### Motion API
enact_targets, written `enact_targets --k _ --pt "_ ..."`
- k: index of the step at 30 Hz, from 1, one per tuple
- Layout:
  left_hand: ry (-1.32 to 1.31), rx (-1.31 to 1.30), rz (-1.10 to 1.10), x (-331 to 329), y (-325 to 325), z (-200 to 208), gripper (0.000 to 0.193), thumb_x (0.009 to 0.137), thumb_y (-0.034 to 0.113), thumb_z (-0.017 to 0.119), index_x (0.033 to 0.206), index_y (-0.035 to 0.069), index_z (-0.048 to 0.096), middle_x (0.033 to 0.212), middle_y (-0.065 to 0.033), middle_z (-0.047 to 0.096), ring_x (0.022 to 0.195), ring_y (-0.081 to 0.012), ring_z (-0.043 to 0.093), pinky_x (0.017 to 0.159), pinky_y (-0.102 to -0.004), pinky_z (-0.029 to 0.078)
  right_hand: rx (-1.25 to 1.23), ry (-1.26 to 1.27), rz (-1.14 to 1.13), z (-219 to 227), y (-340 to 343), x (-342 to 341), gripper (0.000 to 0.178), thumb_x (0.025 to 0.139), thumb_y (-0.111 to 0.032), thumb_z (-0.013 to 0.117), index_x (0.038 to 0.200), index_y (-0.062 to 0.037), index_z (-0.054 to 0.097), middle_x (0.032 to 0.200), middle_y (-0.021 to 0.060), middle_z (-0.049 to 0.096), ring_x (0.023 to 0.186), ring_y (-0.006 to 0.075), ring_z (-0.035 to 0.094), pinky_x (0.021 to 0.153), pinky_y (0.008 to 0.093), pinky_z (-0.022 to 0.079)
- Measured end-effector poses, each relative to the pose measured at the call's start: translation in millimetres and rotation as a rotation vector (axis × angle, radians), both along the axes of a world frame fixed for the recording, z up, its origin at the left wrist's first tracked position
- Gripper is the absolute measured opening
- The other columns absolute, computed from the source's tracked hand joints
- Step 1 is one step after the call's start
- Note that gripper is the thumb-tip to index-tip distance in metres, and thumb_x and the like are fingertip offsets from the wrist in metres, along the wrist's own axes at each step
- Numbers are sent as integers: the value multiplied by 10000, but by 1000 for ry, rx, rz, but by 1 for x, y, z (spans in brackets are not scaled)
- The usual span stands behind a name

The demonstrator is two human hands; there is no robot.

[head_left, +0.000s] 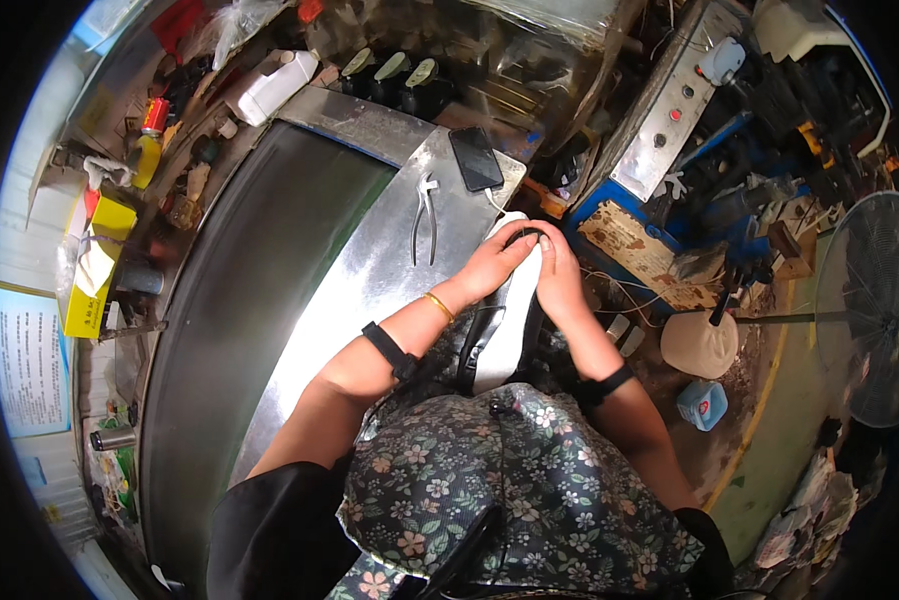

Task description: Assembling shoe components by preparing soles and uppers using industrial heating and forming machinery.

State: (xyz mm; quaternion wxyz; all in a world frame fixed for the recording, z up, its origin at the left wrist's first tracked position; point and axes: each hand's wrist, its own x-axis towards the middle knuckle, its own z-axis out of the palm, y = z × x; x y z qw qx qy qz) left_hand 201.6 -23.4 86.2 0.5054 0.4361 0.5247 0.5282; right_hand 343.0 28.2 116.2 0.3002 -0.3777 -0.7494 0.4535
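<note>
A black shoe with a white sole (510,330) lies lengthwise in front of me, close against my floral apron. My left hand (496,262) grips its far end from the left, thumb and fingers bent over the edge. From the other side my right hand (557,258) wraps the same end, and the two hands nearly meet there. Fingers cover much of that end. Left of my hands, metal pincers (425,222) rest on the shiny metal tabletop (354,285). Beyond the shoe is a dark phone (476,158) with a white cable plugged in.
A dark conveyor belt (259,270) curves along the left. Several black objects with pale green tops (392,68) stand behind it. At the right are a control panel (666,120) with buttons, a beige jug (699,343), a blue tub (702,404) and a caged fan (869,310).
</note>
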Motion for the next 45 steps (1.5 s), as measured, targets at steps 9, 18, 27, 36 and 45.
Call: enact_targets --k 9,18,27,36,45 --pt "478 512 -336 70 -36 91 706 832 354 741 1414 92 439 1442 -188 431 1348 -395 371 1127 -484 266 -938 601 246 17 14 125 539 1026 -417 355 1394 -33 439 1314 115 553 1203 222 534 1046 393 415" --pt "779 -301 439 -98 -23 -23 380 880 278 598 1178 42 611 1228 -179 610 1129 -352 585 979 -422 456 -1006 655 3 -42 -52 197 581 883 -373 507 1263 64 551 1256 161 610 1142 271 599 1025 374 442" --pt "1439 -166 530 -177 -46 -86 589 880 342 552 1346 -6 461 1404 -239 458 1307 -379 434 1103 -471 324 -981 1004 52 -16 79 -8 518 948 -363 477 1305 10 522 1308 132 582 1211 269 546 1055 399 403" --pt "1378 -177 535 -180 -42 -75 585 868 332 561 1332 -15 477 1379 -252 477 1276 -390 463 1082 -477 350 -107 1 -347 -75 256 -295 946 667 -163 813 1427 29 284 1264 238 544 1126 351 565 970 399 448" --pt "1354 -204 500 -184 -41 -74 582 868 327 548 1331 -19 479 1372 -244 484 1276 -380 463 1091 -475 343 -199 -451 -187 -119 263 -363 1162 688 -202 829 1525 -75 32 1558 246 156 1432 404 202 1170 419 240"
